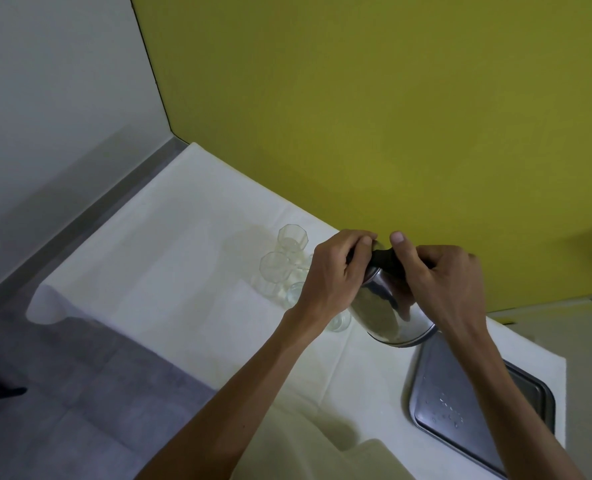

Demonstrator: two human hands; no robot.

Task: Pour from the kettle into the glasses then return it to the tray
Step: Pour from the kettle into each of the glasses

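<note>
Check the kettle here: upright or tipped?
Tipped. The kettle leans toward the glasses, held off the tray by the left hand and right hand.

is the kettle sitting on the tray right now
No, both hands, left and right, hold the kettle tilted above the white tablecloth beside the glasses, and the metal tray holds nothing.

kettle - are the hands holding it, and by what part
Yes. Both hands hold the steel kettle at its black top: the right hand grips the black handle, and the left hand closes on the top beside it. The kettle is tilted.
</note>
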